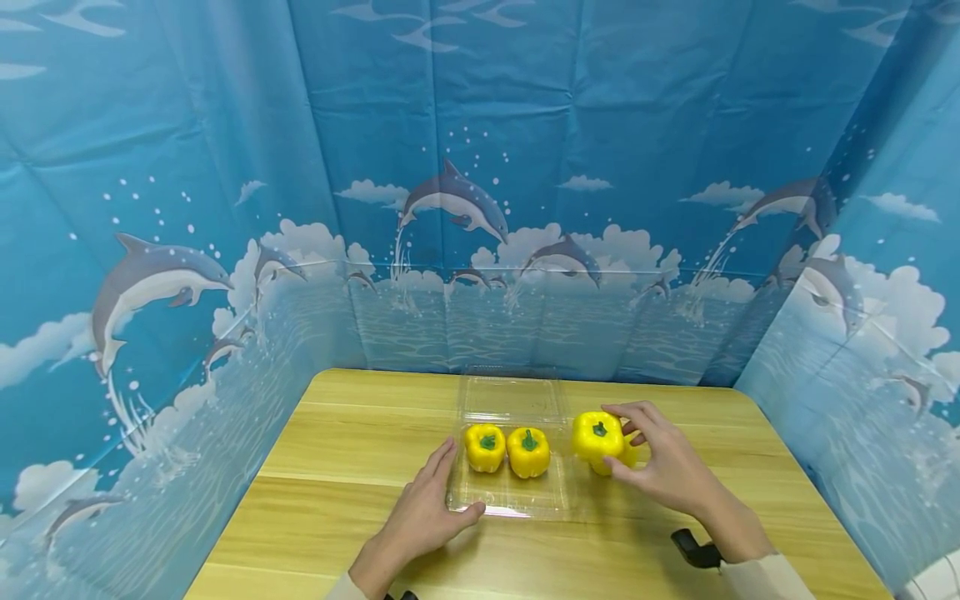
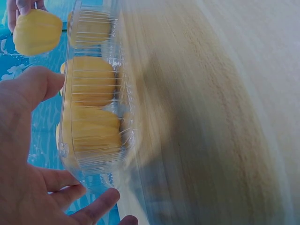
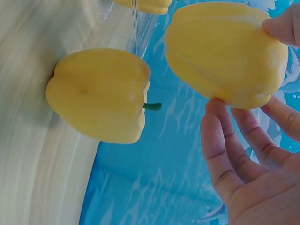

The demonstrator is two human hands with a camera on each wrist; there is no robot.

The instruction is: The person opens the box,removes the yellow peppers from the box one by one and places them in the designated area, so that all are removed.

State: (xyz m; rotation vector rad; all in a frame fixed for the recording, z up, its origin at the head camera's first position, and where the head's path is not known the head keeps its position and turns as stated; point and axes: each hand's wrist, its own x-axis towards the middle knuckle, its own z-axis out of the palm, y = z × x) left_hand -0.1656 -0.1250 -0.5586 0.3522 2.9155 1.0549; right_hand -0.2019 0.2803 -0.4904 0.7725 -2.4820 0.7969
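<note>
My right hand [image 1: 663, 462] pinches a yellow bell pepper [image 1: 597, 435] between thumb and fingers. In the right wrist view this held pepper [image 3: 225, 54] is raised above the table, beside a second yellow pepper [image 3: 101, 96] with a green stem that stands on the wood. The head view shows that second pepper mostly hidden behind the held one. Two more yellow peppers, a left one [image 1: 484, 447] and a right one [image 1: 528, 452], stand stem up in an open clear plastic clamshell box [image 1: 517, 504]. My left hand [image 1: 423, 508] spans its near left corner, thumb and fingers spread against the walls.
The box's clear lid [image 1: 512, 398] lies folded back toward the table's far edge. A light wooden table [image 1: 337, 450] carries everything. Blue curtains [image 1: 510, 100] printed with dolphins hang behind the table and at both sides.
</note>
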